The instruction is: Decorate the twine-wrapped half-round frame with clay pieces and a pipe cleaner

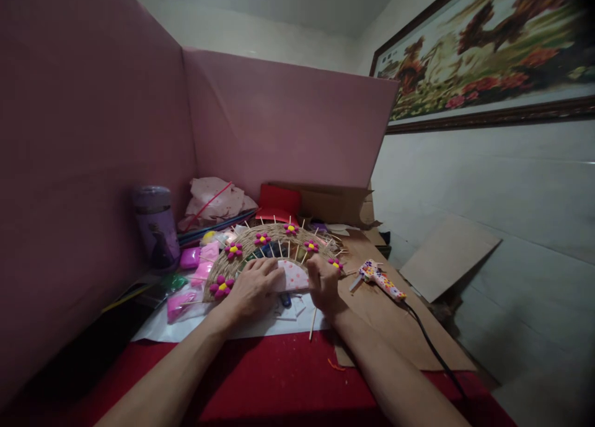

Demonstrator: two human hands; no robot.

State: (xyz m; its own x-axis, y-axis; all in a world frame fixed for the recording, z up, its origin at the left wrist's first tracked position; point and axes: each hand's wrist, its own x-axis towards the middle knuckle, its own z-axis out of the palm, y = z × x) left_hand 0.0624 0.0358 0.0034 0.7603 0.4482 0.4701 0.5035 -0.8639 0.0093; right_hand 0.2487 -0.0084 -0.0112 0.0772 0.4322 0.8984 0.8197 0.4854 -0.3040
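While both hands rest on the half-round twine fan (277, 234), the left hand (255, 287) lies over its polka-dot centre piece (296, 276), and the right hand (324, 283) curls at that piece's right end (how firmly either grips, I cannot tell). The fan sits mid-table, over a white sheet (218, 330). To its left, clear packets (179, 304) hold pink material beside a lidded purple bottle (157, 235), contents hidden. Right, a flower-patterned glue gun (385, 284) lies on cardboard (376, 334), its cord (430, 343) trailing toward the table edge.
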